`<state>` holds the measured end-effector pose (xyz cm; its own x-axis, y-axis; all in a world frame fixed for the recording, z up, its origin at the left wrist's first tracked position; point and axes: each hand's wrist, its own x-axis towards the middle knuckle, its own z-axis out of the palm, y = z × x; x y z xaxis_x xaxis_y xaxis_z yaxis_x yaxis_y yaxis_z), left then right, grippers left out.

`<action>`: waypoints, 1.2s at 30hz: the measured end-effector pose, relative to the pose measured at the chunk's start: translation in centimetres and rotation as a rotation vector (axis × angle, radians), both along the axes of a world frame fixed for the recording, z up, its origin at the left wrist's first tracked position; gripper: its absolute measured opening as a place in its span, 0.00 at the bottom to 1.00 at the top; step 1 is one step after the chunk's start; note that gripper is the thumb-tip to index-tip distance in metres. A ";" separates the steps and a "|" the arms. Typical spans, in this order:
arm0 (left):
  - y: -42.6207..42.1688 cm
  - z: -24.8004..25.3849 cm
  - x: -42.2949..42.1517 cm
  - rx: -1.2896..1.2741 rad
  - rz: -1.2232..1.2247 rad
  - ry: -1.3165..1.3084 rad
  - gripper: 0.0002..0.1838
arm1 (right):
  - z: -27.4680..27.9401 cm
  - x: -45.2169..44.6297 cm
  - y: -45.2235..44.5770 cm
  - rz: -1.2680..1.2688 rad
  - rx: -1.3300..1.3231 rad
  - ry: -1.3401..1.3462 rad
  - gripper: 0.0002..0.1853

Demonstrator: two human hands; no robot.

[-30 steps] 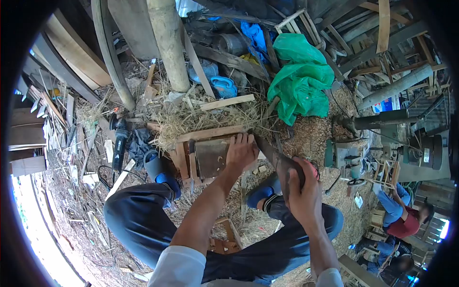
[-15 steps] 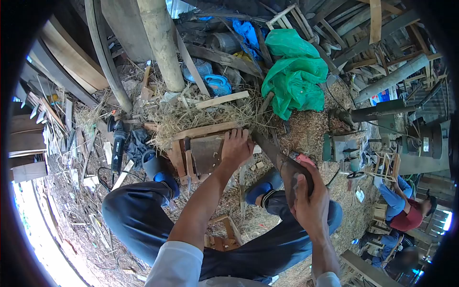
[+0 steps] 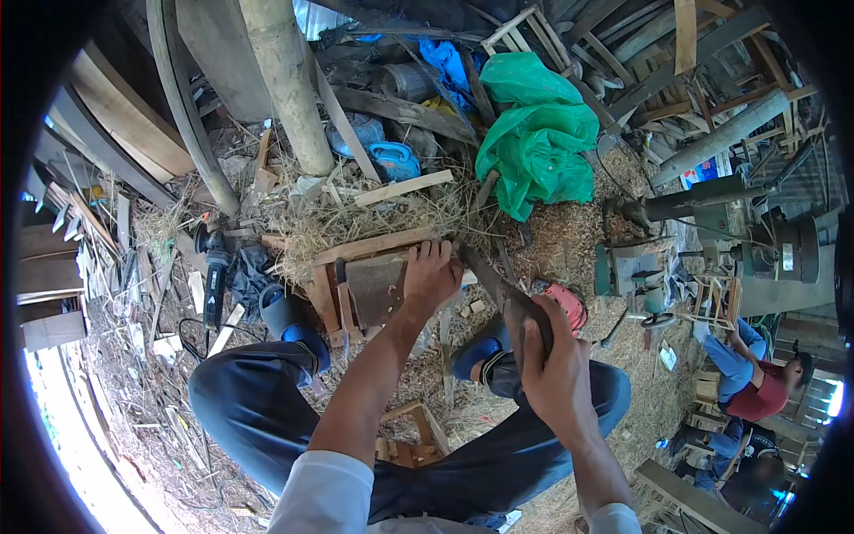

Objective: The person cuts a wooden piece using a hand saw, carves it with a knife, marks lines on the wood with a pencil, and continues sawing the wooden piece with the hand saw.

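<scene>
My right hand (image 3: 559, 378) is wrapped round the handle of a hand saw (image 3: 496, 289), whose dark blade slants up and left. The blade's far end lies beside the fingers of my left hand (image 3: 431, 278). That hand presses down at the right edge of a low wooden block (image 3: 374, 289), its fingers bent over a light wood strip (image 3: 378, 245) along the block's far side. Whatever is under those fingers is mostly hidden. A chisel-like tool with a dark handle (image 3: 342, 271) rests on the block's left side.
An angle grinder (image 3: 215, 280) lies at left near my foot. Beyond the block are straw, a thick post (image 3: 289, 89) and a green plastic sheet (image 3: 538, 142). A red object (image 3: 566, 307) lies right of the saw. Machinery (image 3: 783, 258) and two people sit further right.
The saw and my right hand shifted down and right, then back up and left. My left hand stays at the block. The whole view has drifted slightly left.
</scene>
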<state>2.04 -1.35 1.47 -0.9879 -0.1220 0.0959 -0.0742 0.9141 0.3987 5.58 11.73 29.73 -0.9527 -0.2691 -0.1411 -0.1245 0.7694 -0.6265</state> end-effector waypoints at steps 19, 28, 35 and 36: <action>0.4 -0.6 0.5 -0.089 -0.050 -0.022 0.22 | -11.6 -4.0 -4.9 -0.069 -0.028 0.067 0.15; -0.1 -1.7 -0.4 0.049 -0.054 -0.173 0.21 | -16.4 4.9 2.7 -0.084 -0.226 -0.062 0.25; 0.1 0.5 -0.2 0.055 0.003 -0.041 0.19 | -4.2 -0.7 -1.0 0.039 -0.010 0.017 0.20; 0.0 0.5 -0.3 0.080 0.000 -0.107 0.19 | -2.8 -1.0 -1.2 0.078 -0.025 0.037 0.18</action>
<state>1.79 -1.38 2.01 -0.9920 -0.1249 -0.0199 -0.1199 0.8796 0.4604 4.55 10.53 26.95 -0.9333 -0.3455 -0.0984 -0.2067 0.7404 -0.6396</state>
